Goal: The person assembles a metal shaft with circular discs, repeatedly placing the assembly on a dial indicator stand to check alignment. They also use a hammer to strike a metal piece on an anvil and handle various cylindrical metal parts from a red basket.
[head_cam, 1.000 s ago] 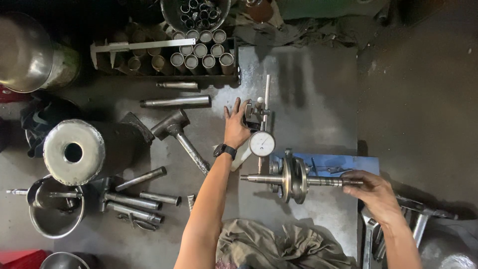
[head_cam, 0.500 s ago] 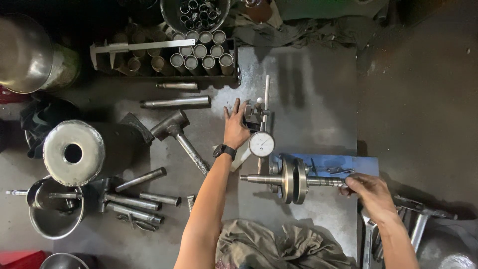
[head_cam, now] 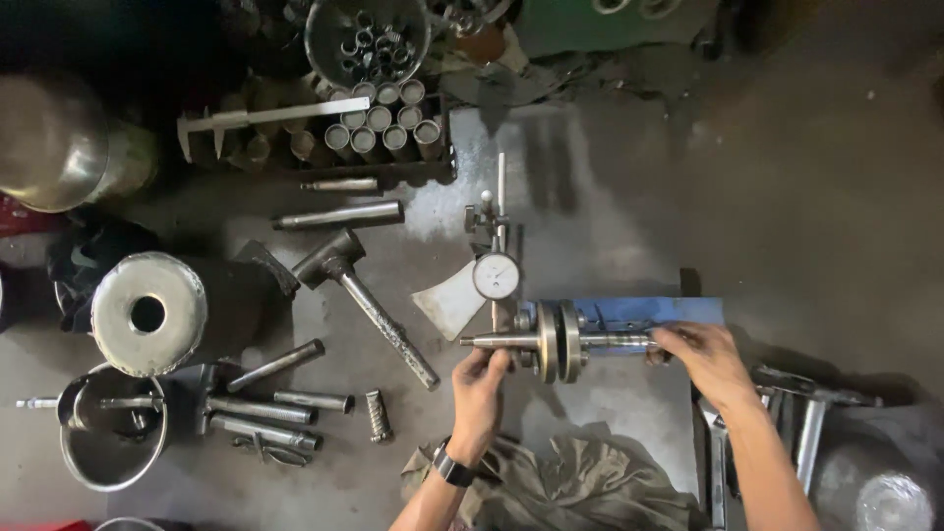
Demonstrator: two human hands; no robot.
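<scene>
A steel crankshaft point(head_cam: 557, 341) with two round webs lies sideways on a blue fixture point(head_cam: 649, 313) in the head view. My left hand point(head_cam: 479, 388) grips its left shaft end from below. My right hand point(head_cam: 700, 357) holds its right shaft end. A dial gauge point(head_cam: 495, 276) on a thin upright stand point(head_cam: 500, 197) sits just behind the crankshaft, its stem pointing down toward the left shaft. A black watch point(head_cam: 452, 466) is on my left wrist.
A metal hammer point(head_cam: 364, 300) lies left of the gauge. Loose steel rods and pins point(head_cam: 265, 398) lie at lower left beside a metal bowl point(head_cam: 110, 442). A caliper point(head_cam: 265, 120) and a rack of tubes point(head_cam: 383, 123) sit at the back. A rag point(head_cam: 570, 487) lies near me.
My left hand has left the dial gauge stand and come down to grip the crankshaft's left end. My right hand stays on the right end.
</scene>
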